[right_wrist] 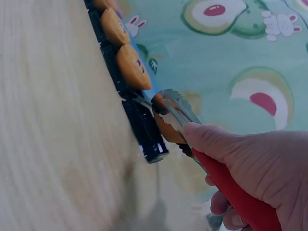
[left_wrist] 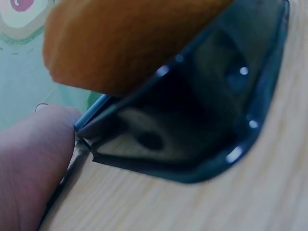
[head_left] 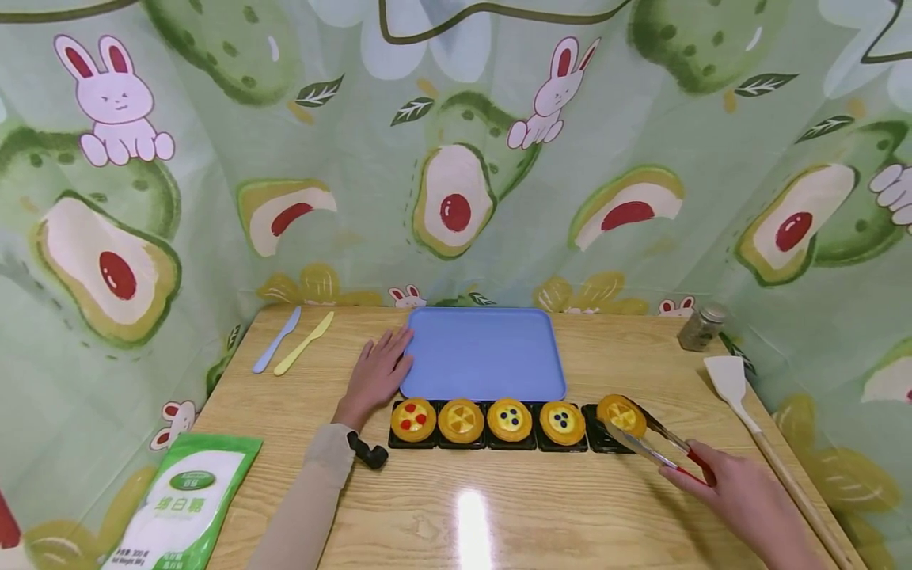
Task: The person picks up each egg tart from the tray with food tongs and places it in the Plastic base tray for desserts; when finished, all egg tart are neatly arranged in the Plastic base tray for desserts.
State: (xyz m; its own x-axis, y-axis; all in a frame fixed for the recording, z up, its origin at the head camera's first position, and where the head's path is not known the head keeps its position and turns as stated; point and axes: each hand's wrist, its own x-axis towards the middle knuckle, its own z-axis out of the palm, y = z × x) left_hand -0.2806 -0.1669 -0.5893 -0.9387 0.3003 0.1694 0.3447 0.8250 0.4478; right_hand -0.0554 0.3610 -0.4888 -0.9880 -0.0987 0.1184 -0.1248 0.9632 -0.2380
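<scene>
My right hand [head_left: 741, 495] holds red-handled metal tongs [head_left: 657, 454], whose tips grip an egg tart [head_left: 621, 413] topped with yellow wedges. In the right wrist view that tart is up off its small black tray [right_wrist: 146, 130]. My left hand [head_left: 378, 368] lies flat on the table, fingertips at the left rim of a blue serving tray [head_left: 484, 352]. Along the tray's front edge, several tarts stand in black trays: one with red pieces [head_left: 413, 419], one with yellow wedges [head_left: 461, 421], two with dark berries [head_left: 509, 420]. A tart [left_wrist: 125, 43] looms beside the left hand in its wrist view.
Blue [head_left: 278, 340] and yellow [head_left: 305, 343] plastic knives lie at the back left. A green-and-white sugar bag [head_left: 181, 503] is at the front left. Along the right edge are a wooden-handled spatula [head_left: 773, 459] and a small glass jar [head_left: 701, 328]. A patterned curtain [head_left: 370, 174] encloses the table.
</scene>
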